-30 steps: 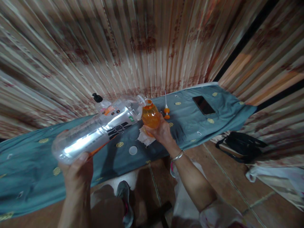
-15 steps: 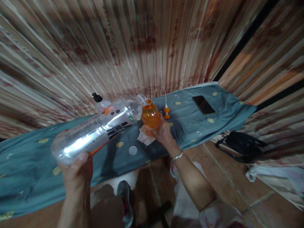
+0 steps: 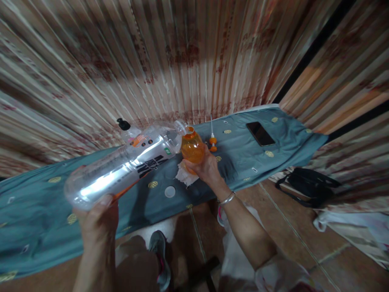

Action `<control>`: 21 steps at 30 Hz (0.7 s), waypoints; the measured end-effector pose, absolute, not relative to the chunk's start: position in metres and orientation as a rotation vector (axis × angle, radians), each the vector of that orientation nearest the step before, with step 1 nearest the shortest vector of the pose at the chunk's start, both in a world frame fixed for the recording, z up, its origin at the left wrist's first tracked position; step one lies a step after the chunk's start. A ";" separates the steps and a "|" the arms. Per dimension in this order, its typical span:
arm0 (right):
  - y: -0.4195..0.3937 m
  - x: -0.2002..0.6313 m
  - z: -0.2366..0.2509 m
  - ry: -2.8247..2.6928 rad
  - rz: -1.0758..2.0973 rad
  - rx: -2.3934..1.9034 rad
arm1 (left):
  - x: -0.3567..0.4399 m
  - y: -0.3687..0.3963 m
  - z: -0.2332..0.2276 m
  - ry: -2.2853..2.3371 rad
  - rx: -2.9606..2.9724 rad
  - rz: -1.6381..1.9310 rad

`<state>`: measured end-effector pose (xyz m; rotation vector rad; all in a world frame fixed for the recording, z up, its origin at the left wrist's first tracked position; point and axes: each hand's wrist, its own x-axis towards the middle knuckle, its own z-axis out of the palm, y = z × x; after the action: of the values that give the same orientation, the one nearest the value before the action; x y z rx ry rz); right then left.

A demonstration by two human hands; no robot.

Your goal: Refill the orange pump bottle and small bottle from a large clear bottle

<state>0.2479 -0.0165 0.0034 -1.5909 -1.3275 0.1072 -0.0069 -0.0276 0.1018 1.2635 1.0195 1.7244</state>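
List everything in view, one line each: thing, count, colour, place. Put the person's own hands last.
big bottle: 1, clear, tipped with its mouth at the small bottle's mouth
small bottle: 1, orange, upright on the cloth
cloth: 1, blue-grey with gold dots, spread over the table
tissue: 1, white, under the small bottle
pump top: 1, orange and white, right of the small bottle
cap: 1, white, on the cloth
phone: 1, black, far right on the cloth
bag: 1, black, on the floor
left hand: holds the big bottle's base
right hand: grips the small bottle
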 end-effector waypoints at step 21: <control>-0.016 0.249 0.000 -1.371 0.061 -1.622 | -0.006 -0.029 0.103 1.026 1.234 1.717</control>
<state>0.2486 -0.0157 0.0002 -1.6216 -1.3712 0.0609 -0.0055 -0.0289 0.1031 1.2336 1.0256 1.7166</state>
